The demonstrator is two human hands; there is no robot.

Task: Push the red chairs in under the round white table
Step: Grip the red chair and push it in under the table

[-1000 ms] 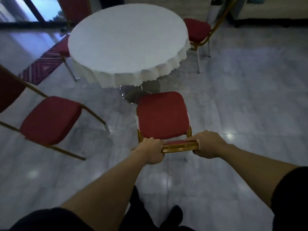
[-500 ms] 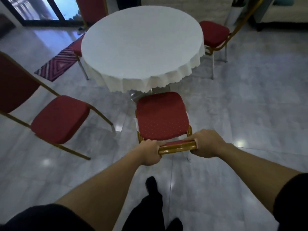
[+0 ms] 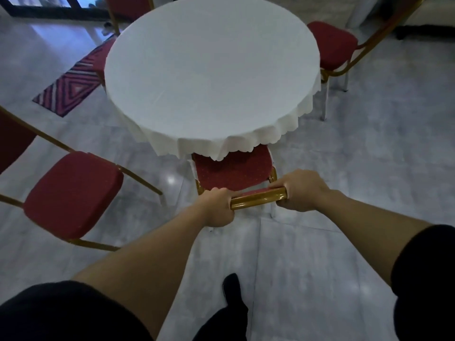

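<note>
Just ahead of hands, red chair [image 3: 234,169] half under bench [image 3: 211,70] cloth. Left hand [image 3: 218,206], right hand [image 3: 299,190] both wrapped tight round gold top rail [image 3: 258,198]. Push level, square; mind pedestal, cloth hem snagging.

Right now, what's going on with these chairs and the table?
A person is pushing a red chair in under the round white table. The left hand and the right hand both grip the gold top rail of the chair's back, and the front of the seat is under the tablecloth's edge. Another red chair to the left stands clear of the table, not pushed in.
</note>
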